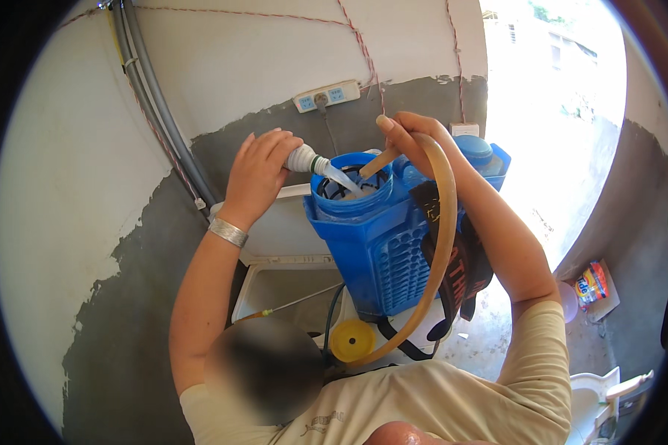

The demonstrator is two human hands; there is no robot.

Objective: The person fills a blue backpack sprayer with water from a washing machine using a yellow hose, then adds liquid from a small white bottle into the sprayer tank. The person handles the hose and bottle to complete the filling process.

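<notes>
My left hand is wrapped round a small white bottle, tilted with its mouth over the round opening of a blue backpack sprayer tank. A whitish stream runs from the bottle into the opening, where a black strainer basket sits. My right hand grips a yellowish hose near its end, which points into the same opening. From there the hose loops down past the tank's right side. Part of the bottle is hidden by my left fingers. Dark straps hang from the tank.
The tank stands on a white appliance-like surface, beside a yellow round cap and a thin wand. Behind is a wall with a power strip and grey pipes. A detergent bag stands on the right, near a bright doorway.
</notes>
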